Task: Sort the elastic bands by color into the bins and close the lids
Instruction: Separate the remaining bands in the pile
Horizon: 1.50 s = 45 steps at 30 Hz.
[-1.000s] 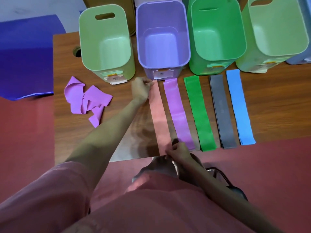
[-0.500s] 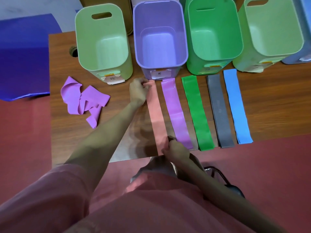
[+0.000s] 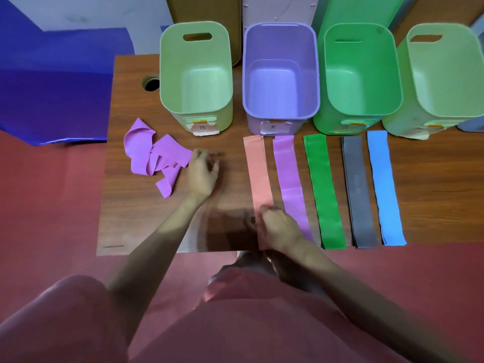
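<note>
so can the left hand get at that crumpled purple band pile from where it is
Probably yes. The left hand is open right beside the crumpled purple bands, fingertips about at their edge, with only bare table between. The right hand is busy on the pink band.

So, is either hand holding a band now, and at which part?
The right hand pinches the pink band at its near end. The left hand holds nothing, open beside the purple pile.
</note>
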Each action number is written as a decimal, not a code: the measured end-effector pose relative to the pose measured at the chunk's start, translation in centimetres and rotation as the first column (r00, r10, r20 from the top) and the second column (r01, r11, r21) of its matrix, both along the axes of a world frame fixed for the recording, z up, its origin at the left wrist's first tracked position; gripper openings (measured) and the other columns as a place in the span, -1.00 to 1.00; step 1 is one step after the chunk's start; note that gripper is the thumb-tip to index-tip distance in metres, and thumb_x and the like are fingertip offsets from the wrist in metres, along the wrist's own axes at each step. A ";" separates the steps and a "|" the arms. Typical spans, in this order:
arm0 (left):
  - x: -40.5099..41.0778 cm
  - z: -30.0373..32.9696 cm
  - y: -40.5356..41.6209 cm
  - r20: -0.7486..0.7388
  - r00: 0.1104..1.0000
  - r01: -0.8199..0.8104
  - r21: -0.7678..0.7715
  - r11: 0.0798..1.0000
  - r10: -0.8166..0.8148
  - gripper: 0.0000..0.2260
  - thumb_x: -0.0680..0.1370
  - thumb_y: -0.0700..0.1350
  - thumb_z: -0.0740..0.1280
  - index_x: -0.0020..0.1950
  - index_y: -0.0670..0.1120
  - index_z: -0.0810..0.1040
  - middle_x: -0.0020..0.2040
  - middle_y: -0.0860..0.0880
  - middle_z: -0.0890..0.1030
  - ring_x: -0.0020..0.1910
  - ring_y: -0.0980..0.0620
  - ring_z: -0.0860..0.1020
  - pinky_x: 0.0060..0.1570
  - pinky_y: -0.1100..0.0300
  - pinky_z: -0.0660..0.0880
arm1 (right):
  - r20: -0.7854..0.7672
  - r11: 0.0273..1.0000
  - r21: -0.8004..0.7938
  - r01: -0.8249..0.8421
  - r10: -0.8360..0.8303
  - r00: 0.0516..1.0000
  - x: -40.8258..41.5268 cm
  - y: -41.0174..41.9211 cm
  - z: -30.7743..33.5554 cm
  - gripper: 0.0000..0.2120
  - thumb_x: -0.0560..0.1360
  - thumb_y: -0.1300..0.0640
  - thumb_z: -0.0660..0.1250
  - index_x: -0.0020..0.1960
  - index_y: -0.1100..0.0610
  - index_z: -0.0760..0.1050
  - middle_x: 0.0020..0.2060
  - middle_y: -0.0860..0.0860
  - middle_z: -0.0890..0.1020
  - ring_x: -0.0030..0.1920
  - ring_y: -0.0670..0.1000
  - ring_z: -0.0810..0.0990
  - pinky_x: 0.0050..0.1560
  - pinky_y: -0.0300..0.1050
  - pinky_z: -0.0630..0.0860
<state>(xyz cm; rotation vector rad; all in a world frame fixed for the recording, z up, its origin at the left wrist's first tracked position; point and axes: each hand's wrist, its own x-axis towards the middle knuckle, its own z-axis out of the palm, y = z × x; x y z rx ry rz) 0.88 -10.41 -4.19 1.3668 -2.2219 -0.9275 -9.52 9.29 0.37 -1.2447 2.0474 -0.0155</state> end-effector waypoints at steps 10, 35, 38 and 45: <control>7.8 -0.2 -5.4 0.240 0.971 -0.002 -0.003 1.000 0.003 -0.64 0.38 -0.19 0.48 0.16 -0.17 0.57 0.08 -0.16 0.53 0.05 -0.15 0.49 0.02 0.05 0.44 | -0.049 0.958 -0.146 -0.245 0.240 0.969 1.9 -7.4 -1.3 -0.51 0.50 0.15 0.25 0.38 0.21 0.24 0.27 0.14 0.36 0.30 0.17 0.32 0.33 -0.04 0.30; 4.9 10.7 -6.0 -0.331 0.942 -0.024 0.104 0.994 0.057 -0.81 0.52 -0.22 0.35 -0.19 0.07 0.53 -0.36 0.23 0.55 -0.34 0.28 0.46 -0.26 0.36 0.39 | 0.462 0.871 -0.422 0.252 -0.032 0.886 -0.2 -16.3 1.2 -0.22 0.33 0.22 0.52 0.45 0.11 0.23 0.30 0.10 0.44 0.21 0.02 0.47 0.19 -0.09 0.46; 4.3 12.1 -5.7 -0.395 0.918 0.031 0.155 0.988 0.033 -0.87 0.52 -0.22 0.35 -0.16 0.00 0.57 -0.40 0.18 0.55 -0.38 0.20 0.47 -0.30 0.23 0.45 | 0.499 0.856 -0.430 0.286 -0.039 0.866 -0.4 -16.5 1.7 -0.27 0.32 0.21 0.53 0.41 0.08 0.31 0.26 0.07 0.48 0.17 0.00 0.49 0.14 -0.14 0.45; 2.3 15.7 -5.1 -0.524 0.848 0.069 0.258 0.964 0.079 -0.85 0.53 -0.31 0.33 -0.15 -0.08 0.57 -0.37 0.15 0.60 -0.40 0.24 0.48 -0.35 0.36 0.43 | 0.612 0.800 -0.454 0.393 -0.041 0.790 -1.1 -16.6 4.0 -0.59 0.40 0.24 0.46 0.22 0.15 0.48 0.09 -0.02 0.59 0.10 -0.03 0.57 0.02 -0.16 0.47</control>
